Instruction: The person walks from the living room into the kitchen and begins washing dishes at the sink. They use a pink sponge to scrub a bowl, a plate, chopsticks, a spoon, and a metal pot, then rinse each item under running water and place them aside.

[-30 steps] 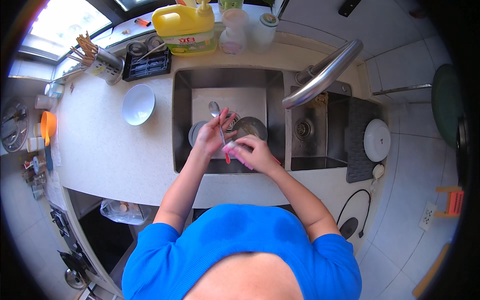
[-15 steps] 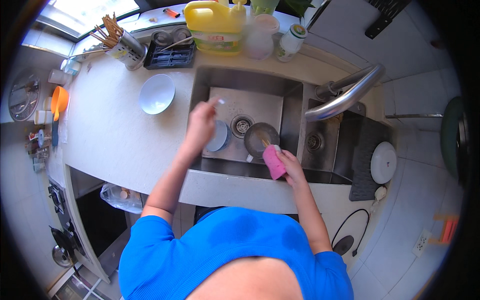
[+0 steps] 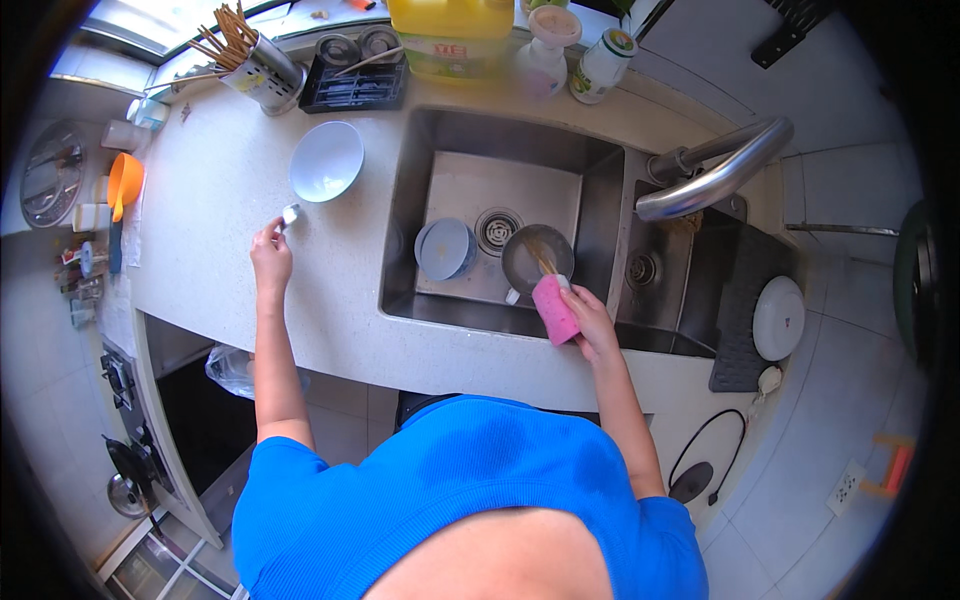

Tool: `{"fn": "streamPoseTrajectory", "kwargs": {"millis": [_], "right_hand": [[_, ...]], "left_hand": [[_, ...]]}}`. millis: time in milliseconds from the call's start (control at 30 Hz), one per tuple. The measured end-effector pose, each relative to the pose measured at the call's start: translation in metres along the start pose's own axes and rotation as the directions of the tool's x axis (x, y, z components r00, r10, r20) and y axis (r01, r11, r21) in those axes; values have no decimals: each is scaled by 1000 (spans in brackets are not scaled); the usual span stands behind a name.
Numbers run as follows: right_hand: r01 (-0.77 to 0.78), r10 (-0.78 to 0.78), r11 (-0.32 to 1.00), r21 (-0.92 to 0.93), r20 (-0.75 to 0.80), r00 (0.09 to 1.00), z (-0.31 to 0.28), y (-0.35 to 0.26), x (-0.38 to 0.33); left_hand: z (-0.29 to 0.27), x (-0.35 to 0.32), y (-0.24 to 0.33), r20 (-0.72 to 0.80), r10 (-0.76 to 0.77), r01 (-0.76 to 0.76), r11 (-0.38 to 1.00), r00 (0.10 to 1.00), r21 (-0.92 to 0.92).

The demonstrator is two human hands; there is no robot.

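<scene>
My left hand (image 3: pixel 272 262) is closed on the handle of a small spoon (image 3: pixel 291 214) and holds it over the counter, just below a white bowl (image 3: pixel 327 162). Over the sink's front edge, my right hand (image 3: pixel 592 322) grips a pink sponge (image 3: pixel 556 308). Light wooden chopsticks (image 3: pixel 541 252) slant from the sponge's top into a round grey pan or cup (image 3: pixel 522 270) with a white handle; whether my fingers also hold them is hidden. Beside it in the steel sink (image 3: pixel 480 318) sits a grey-blue bowl (image 3: pixel 445 248), left of the drain (image 3: pixel 498 231).
The steel faucet (image 3: pixel 715 185) arches over the smaller right basin. Along the back stand a chopstick holder (image 3: pixel 262 75), a black tray (image 3: pixel 350 92), a yellow jug (image 3: pixel 450 35) and a white bottle (image 3: pixel 602 68). A white plate (image 3: pixel 779 318) leans on a dark mat (image 3: pixel 738 300) at right.
My left hand has carried the spoon leftward from above the sink to over the counter. My right hand keeps hold of the sponge near the pan, and the view has shifted slightly.
</scene>
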State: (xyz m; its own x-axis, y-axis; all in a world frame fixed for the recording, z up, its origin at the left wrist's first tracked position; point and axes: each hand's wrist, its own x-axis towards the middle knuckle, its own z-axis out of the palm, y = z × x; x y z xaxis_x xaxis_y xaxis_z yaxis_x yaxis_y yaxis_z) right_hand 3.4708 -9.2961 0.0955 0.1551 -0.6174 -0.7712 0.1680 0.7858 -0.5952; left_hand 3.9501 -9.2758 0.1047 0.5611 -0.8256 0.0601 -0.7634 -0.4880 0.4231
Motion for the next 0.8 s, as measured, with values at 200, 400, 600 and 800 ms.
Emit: {"fn": "streamPoseTrajectory", "kwargs": {"millis": [200,400,600,800], "right_hand": [[40,-40,999,-8,31,999,5,-1,2],[-2,2,1000,31,-14,1000,3,0,-1],[108,-121,987,-118,-117,986,0,9,19],[400,-607,291,-869,156,779,25,30,83]], "left_hand": [[21,-16,34,-114,192,-178,976,975,123],[76,-87,145,988,-36,988,-28,148,-149],[205,-114,141,975,-126,505,-863,-184,-16],[243,-120,109,977,-212,523,-835,-15,-173]]}}
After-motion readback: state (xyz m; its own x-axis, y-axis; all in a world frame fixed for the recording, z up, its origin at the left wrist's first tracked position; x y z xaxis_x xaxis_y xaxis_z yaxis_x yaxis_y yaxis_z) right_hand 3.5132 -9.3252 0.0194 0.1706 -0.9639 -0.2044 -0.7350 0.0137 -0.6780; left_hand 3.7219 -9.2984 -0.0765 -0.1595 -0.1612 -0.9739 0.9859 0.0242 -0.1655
